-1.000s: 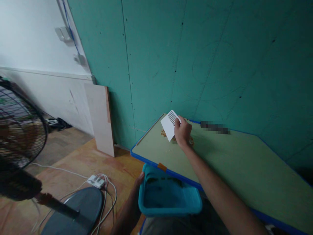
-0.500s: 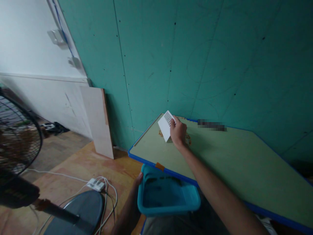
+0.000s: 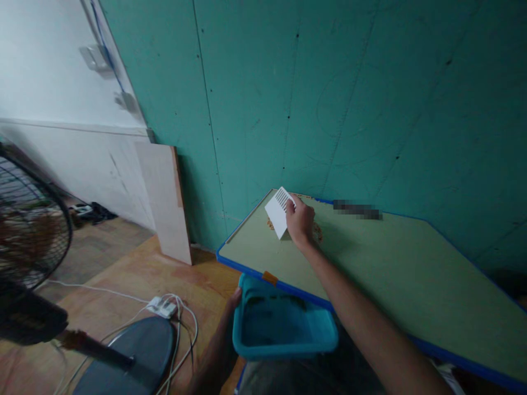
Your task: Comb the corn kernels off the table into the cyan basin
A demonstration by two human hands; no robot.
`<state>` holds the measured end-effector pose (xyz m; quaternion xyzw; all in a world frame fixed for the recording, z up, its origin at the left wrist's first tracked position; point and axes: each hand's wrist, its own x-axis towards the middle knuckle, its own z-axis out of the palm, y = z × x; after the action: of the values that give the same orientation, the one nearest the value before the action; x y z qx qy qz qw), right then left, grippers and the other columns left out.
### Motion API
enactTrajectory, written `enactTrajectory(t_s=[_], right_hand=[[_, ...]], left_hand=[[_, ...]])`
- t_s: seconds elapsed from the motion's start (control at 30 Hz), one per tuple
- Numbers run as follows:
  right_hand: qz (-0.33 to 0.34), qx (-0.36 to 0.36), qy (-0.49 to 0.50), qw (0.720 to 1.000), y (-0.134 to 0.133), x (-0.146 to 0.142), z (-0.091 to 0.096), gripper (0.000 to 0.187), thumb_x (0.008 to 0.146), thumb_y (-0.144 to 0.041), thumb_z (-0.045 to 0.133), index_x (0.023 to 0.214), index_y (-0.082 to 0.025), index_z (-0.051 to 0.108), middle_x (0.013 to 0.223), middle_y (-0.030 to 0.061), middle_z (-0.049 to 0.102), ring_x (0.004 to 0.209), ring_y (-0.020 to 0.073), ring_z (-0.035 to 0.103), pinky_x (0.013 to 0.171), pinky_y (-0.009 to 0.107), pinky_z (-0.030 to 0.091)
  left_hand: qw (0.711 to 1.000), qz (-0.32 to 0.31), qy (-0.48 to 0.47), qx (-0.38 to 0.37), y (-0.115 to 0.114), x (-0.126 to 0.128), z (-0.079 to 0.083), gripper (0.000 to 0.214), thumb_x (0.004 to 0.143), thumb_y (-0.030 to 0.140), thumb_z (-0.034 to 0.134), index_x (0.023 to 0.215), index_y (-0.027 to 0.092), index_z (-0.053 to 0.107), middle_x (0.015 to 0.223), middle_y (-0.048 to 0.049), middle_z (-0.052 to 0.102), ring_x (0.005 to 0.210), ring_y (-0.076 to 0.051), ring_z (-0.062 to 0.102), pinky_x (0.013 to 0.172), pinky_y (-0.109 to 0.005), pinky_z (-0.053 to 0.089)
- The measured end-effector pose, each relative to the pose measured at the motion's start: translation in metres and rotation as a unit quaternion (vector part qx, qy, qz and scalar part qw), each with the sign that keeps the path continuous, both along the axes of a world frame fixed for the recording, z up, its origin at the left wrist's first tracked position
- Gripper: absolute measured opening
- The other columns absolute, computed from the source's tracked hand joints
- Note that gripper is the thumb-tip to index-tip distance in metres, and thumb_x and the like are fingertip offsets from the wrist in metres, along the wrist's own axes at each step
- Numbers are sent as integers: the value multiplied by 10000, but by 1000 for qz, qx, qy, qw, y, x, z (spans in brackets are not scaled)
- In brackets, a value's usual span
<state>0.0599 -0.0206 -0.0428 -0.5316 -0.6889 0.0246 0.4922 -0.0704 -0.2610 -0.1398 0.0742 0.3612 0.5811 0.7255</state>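
Note:
My right hand (image 3: 300,222) grips a white slotted scraper-like piece (image 3: 276,216) by its upper right side, its lower corner down by the tabletop. Small brown bits (image 3: 318,232), too small to name, lie on the green table (image 3: 370,252) on both sides of that piece. Below the table's front edge is a teal plastic basin (image 3: 284,350), tucked partly under the edge above my lap. My left hand (image 3: 230,315) holds the basin at its left side, with the thumb at the rim and the other fingers mostly hidden.
A fan (image 3: 31,230) stands at the left on a round grey base (image 3: 127,351). Beside it, a power strip (image 3: 161,307) and loose white cables lie on the floor. A board (image 3: 164,203) leans against the green wall (image 3: 255,99). A blurred-out dark item (image 3: 357,210) rests along the table's back edge.
The view has shifted very slightly. My right hand, the white slotted piece and the basin stay in nearly the same places.

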Motion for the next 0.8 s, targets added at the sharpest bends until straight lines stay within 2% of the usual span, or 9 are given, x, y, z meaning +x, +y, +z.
enactTrajectory(t_s=[0.17,0.4,0.63,0.8], right_hand=[[-2,-6,-1,1000,1,0,0,395,958,-228,461,1230,-107,721,1060,209,760,901,278,720,801,351,488],[5,10,10,1000,3,3,-2,385,951,-223,471,1216,-112,727,1074,199,760,903,265,721,806,344,491],[4,-1,0,1000,-2,-1,0,382,966,-232,461,1208,-107,728,1043,210,763,881,269,725,794,342,491],[10,0,0,1000,-4,-2,0,381,960,-236,463,1194,-102,732,1036,215,762,869,269,724,789,346,492]], left_hand=[[1000,-7,5,18,1,1,0,827,921,509,590,1596,152,273,1284,-126,726,1257,-348,624,1225,-511,292],[1000,-1,-4,25,2,-2,-8,828,925,519,584,1596,151,270,1329,-126,702,1293,-327,601,1229,-477,291],[999,-12,1,30,3,1,1,786,916,535,579,1565,150,361,1256,-141,742,1228,-356,648,1201,-526,331],[1000,-9,2,26,2,2,4,787,919,525,582,1573,159,343,1246,-132,747,1207,-344,664,1203,-512,332]])
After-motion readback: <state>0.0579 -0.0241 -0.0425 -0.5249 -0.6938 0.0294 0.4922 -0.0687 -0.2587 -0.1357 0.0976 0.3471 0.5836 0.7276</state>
